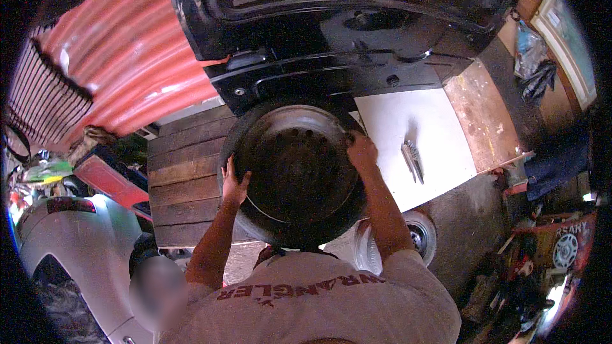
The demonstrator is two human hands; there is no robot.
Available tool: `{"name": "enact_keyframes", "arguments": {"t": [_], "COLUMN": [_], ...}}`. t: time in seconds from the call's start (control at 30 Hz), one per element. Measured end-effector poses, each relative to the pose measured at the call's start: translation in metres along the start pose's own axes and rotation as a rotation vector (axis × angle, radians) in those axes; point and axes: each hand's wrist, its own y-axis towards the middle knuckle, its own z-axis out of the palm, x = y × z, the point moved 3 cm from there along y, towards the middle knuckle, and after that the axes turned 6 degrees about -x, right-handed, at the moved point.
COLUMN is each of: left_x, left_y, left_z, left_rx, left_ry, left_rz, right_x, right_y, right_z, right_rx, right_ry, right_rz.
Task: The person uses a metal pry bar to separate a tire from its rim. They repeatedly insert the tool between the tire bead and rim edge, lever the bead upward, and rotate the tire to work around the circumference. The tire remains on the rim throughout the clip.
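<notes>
Silver car: a pale car body fills the far left, at about eight o'clock from the central wheel.
Striped cloth: dark cloth with light stripes hangs toward half past nine, beside the red sheeting.
Red sheeting: corrugated red sheet slopes across the ten o'clock side.
Plank top: weathered boards lie at nine o'clock, running up to the tyre's edge.
Left hand: the person's left hand steadies the tyre just below nine o'clock, fingers extended upward along the sidewall and thumb standing apart; the hand is spread against the rubber rather than closed around it.
Wheel: a dark, dusty wheel with its tyre sits at centre, directly before the person's chest, its round face toward the camera and both hands on it.
Black panel: a large, glossy vehicle panel looms at twelve o'clock.
Right hand: the right hand works at two o'clock, fingers curled at the rim's edge; whether they clamp a small object cannot be told.
Metal tool: a slim tool lies at three o'clock on a white board.
Second wheel: another wheel rests at four o'clock, partly behind the right forearm.
</notes>
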Motion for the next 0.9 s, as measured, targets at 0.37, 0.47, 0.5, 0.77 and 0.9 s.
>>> {"name": "enact_keyframes", "arguments": {"t": [0.37,0.47,0.5,0.77,0.9], "left_x": [0.016,0.017,0.021,0.034,0.027], "left_y": [-0.005,-0.007,-0.010,-0.005,-0.004], "left_z": [0.000,-0.003,-0.001,0.003,-0.005], "left_rx": [-0.061,-0.090,-0.095,-0.106,-0.125], "left_ry": [-0.124,-0.147,-0.205,-0.516,-0.587], "left_rz": [0.039,0.072,0.065,0.067,0.055], "right_x": [0.067,0.072,0.066,0.014,0.078], "right_y": [0.036,0.031,0.026,0.022,0.033], "right_z": [-0.003,-0.014,-0.018,0.030,0.021], "right_rx": [0.096,0.075,0.052,-0.061,0.042], "right_ry": [-0.071,-0.047,-0.025,-0.018,0.000], "right_rz": [-0.121,-0.162,-0.180,-0.187,-0.188]}}
